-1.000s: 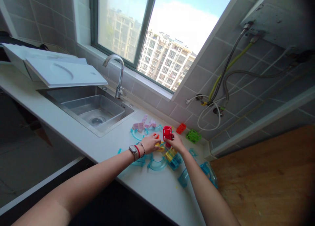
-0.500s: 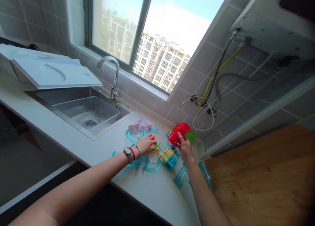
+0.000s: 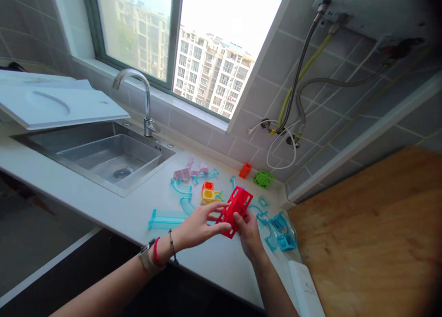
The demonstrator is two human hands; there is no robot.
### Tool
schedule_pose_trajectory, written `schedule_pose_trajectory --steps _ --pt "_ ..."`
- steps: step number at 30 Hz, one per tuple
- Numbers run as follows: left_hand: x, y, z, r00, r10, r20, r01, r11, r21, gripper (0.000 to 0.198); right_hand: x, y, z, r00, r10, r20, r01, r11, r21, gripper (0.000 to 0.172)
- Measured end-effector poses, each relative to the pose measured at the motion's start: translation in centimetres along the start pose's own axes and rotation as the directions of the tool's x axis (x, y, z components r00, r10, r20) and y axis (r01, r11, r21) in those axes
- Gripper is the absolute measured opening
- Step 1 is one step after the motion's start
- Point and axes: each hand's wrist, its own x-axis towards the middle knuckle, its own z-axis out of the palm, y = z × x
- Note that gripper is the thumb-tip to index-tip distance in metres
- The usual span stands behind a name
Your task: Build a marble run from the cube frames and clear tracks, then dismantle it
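A red plastic block piece with oval cut-outs is held above the counter in my right hand, thumb on its face. My left hand reaches to the block's left side, thumb and fingers apart around its edge; whether it bears any of the weight is unclear. Just behind lie a yellow block and an orange-red block, side by side. Translucent blue track pieces are spread to the left, with blue blocks at the right.
Pink pieces, an orange block and a green block lie towards the wall. A steel sink with a faucet is at the left, a white panel over its edge. A wooden board stands right.
The red block has moved down and left, turning more upright. My left hand has left the orange and yellow blocks and come to the red one. The view has shifted.
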Motion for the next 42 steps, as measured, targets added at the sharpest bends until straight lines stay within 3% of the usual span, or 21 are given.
schedule_pose_trajectory --steps 4,8,21,33,37,42 --pt "-4.1 -0.4 2.3 0.975 -0.171 -0.139 0.135 0.962 -0.237 0.051 -2.6 0.4 1.1 0.998 -0.007 0.066 0.014 0.994 -0.104 0.043" --pt "-6.4 -1.4 2.9 0.963 -0.245 -0.112 0.176 0.888 -0.425 0.057 -4.9 0.6 1.6 0.997 -0.011 0.075 0.026 0.98 -0.196 0.041" --pt "-8.3 -2.2 4.0 0.949 -0.315 0.005 0.261 0.776 -0.575 0.056 -9.0 0.3 1.0 0.996 0.089 0.024 -0.08 0.964 -0.253 0.046" --pt "-9.4 -2.3 4.1 0.949 -0.316 0.002 0.274 0.819 -0.504 0.049 -10.5 0.0 1.2 0.997 0.083 0.004 -0.08 0.967 -0.241 0.051" --pt "-9.5 -1.5 3.9 0.972 -0.236 0.025 0.229 0.907 -0.354 0.051 -11.2 0.3 0.9 0.998 -0.066 -0.002 0.063 0.958 -0.28 0.046" --pt "-9.4 -0.7 3.9 0.975 -0.21 0.077 0.218 0.969 -0.116 0.052 -11.9 0.3 0.2 0.978 -0.208 0.009 0.199 0.92 -0.338 0.053"
